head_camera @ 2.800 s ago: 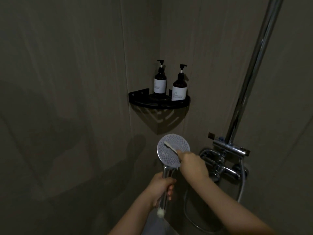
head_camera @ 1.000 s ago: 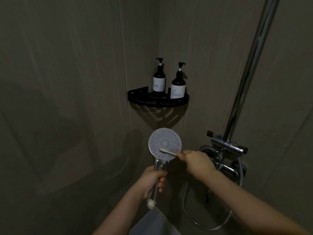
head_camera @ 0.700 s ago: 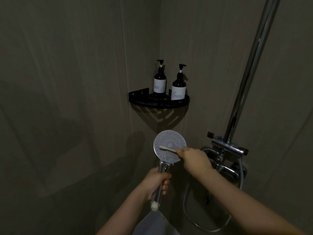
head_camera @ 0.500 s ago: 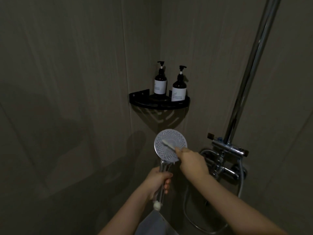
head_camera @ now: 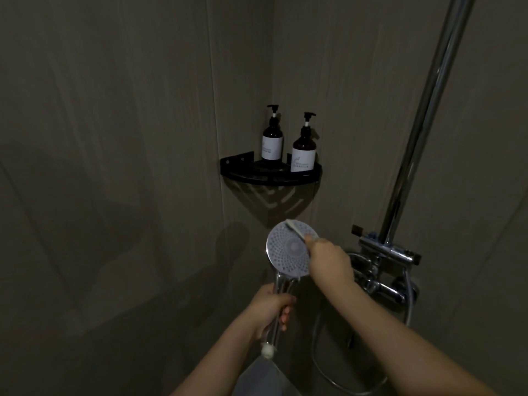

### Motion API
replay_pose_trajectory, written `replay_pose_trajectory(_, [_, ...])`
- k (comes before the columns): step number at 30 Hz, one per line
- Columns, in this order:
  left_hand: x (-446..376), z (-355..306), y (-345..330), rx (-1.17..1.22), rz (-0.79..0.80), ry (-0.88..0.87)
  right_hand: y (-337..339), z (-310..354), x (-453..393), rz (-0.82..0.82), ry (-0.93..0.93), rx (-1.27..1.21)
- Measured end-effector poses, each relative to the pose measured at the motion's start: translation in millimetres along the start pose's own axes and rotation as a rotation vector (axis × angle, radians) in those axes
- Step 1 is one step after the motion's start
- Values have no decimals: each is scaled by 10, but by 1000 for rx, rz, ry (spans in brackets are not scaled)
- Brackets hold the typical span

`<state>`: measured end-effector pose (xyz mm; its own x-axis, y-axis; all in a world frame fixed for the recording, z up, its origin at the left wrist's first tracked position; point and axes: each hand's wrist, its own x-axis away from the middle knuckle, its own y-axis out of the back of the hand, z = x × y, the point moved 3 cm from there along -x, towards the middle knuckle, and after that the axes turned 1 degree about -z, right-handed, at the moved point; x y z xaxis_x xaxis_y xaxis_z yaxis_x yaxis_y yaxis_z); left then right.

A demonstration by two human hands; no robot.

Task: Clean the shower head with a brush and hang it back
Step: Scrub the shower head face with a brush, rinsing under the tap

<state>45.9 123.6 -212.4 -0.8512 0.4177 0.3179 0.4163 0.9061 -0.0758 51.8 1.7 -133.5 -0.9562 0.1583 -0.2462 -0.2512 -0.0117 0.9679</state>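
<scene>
Your left hand (head_camera: 270, 308) is wrapped around the shiny handle of the shower head (head_camera: 288, 250), fingers curled tight around it. You hold it up in front of you, below the black shelf (head_camera: 268, 177), with the round face full of little holes turned toward you. Your right hand (head_camera: 328, 261) pinches the brush (head_camera: 295, 228), and its white tip lies on the top edge of the face. The fingers there are bunched together, but you cannot see each one in this dim light.

The shower head looks hard and probably not heavy. The metal handle may be slippery, more so if wet, so keep your grip in the middle of it. The hose (head_camera: 337, 384) hangs in a loop and may tug a little. The brush is thin and light, so hold it close to the bristles to push well. The bar (head_camera: 423, 124) stands to the right.
</scene>
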Motion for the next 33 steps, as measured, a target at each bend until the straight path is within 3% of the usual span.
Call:
replay_pose_trajectory(2, [8, 15, 7, -13, -2, 3, -10, 47, 29, 19, 57, 24])
replay_pose_trajectory(5, [26, 21, -4, -19, 5, 2, 28, -54, -50, -14, -27, 0])
replay_pose_trajectory(8, [30, 4, -17, 15, 4, -2, -13, 81, 37, 57, 78, 8])
replay_pose_trajectory(12, [34, -37, -49, 34, 31, -6, 9, -36, -4, -37, -43, -66])
replay_pose_trajectory(15, [41, -36, -10, 58, 14, 2, -36, 66, 73, 20, 70, -38])
replay_pose_trajectory(19, [27, -15, -26, 44, 25, -1, 34, -37, -18, -10, -63, -93])
replay_pose_trajectory(23, [25, -44, -5, 132, 3, 3, -22, 143, 107, 83, 146, -38])
replay_pose_trajectory(27, [10, -97, 17, 155, 13, 1, -6, 11, 78, 24, 73, -67])
replay_pose_trajectory(30, [1, -105, 64, 189, -14, 5, -86, 126, 214, 115, 234, -35])
replay_pose_trajectory(33, [-3, -93, 87, 209, -11, 9, -99, 43, 221, 105, 249, 2])
